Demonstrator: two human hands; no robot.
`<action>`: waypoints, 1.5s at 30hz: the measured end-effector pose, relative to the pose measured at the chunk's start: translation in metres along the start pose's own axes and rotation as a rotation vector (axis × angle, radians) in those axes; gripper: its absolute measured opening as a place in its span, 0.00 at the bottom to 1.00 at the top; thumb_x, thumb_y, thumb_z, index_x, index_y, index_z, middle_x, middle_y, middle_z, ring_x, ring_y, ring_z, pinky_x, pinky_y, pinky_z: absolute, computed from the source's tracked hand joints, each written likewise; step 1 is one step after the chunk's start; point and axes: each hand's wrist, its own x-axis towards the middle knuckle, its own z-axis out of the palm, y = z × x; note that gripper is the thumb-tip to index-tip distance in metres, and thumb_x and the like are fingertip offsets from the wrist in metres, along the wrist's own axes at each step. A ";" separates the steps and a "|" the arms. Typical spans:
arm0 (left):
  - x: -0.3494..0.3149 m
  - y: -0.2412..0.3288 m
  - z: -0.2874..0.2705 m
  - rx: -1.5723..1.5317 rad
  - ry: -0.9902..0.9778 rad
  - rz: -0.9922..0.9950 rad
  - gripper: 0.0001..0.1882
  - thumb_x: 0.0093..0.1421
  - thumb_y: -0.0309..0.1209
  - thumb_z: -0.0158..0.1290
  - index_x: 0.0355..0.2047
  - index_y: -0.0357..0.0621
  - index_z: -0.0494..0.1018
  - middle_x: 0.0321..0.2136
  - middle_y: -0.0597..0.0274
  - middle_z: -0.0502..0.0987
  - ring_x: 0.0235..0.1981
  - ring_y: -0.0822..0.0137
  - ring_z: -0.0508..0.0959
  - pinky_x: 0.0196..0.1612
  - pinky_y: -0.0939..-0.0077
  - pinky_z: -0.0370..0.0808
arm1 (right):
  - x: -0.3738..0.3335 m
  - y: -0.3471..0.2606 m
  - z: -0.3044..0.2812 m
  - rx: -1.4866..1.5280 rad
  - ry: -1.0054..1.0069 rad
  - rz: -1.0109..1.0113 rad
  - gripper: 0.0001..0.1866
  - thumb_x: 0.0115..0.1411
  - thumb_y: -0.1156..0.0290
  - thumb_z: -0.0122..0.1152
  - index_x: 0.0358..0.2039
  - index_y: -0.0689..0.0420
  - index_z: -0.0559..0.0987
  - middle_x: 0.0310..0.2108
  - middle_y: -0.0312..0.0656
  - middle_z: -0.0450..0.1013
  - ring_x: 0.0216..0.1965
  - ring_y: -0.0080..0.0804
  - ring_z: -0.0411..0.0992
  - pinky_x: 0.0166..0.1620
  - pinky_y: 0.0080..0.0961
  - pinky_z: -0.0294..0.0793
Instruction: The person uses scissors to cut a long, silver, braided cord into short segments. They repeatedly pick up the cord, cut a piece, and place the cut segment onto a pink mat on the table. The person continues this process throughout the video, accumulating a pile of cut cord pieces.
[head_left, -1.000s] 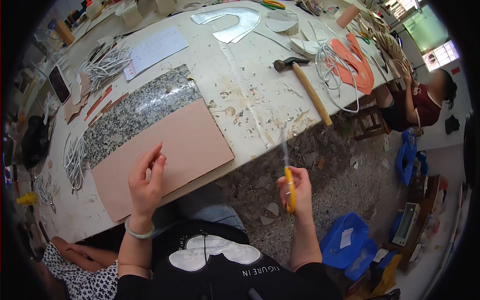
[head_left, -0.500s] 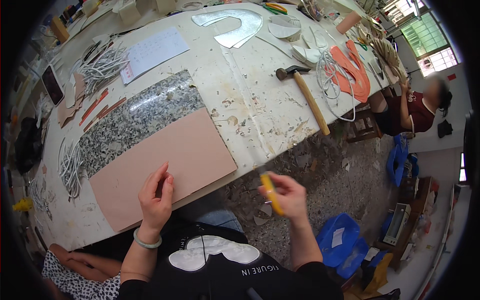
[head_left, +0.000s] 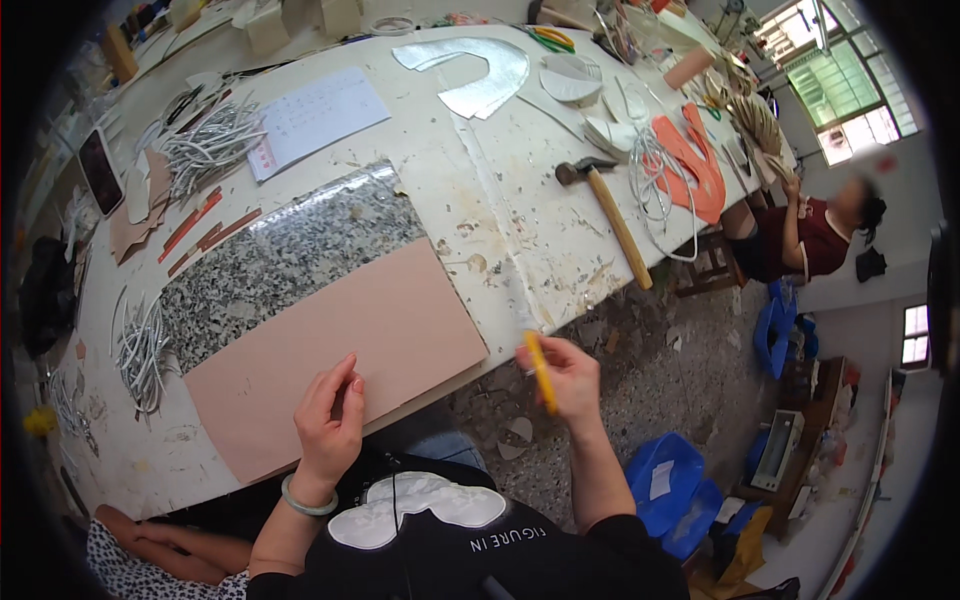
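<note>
My right hand (head_left: 572,382) is closed around a yellow utility knife (head_left: 541,372), raised in front of the table's near edge, with the floor behind it. The knife stands nearly upright, slightly smeared by motion. Its blade cannot be made out. My left hand (head_left: 328,428) rests loosely at the near part of a flat pinkish sheet (head_left: 410,315), fingers slightly bent and nothing visible in them. Beneath the sheet lies a speckled grey stone slab (head_left: 290,255), its far part uncovered.
A hammer (head_left: 622,228) lies right of the slab, beside white cord and an orange cut piece (head_left: 705,175). Silver cord bundles (head_left: 210,145), written paper (head_left: 325,115) and a phone (head_left: 100,172) lie left. A silver curved piece (head_left: 475,70) is farther back. Another person (head_left: 825,235) sits right.
The view has shifted a little, moving the table lower in the picture. The knife has swung from a slant to more upright in my right hand. My left hand stays over the sheet.
</note>
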 end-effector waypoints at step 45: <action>-0.018 -0.007 0.001 -0.028 0.108 0.206 0.13 0.59 0.23 0.50 0.44 0.37 0.74 0.28 0.58 0.76 0.24 0.73 0.74 0.27 0.81 0.71 | -0.063 0.055 -0.003 0.530 0.062 -0.168 0.15 0.57 0.66 0.62 0.40 0.60 0.71 0.26 0.41 0.72 0.10 0.21 0.63 0.11 0.16 0.60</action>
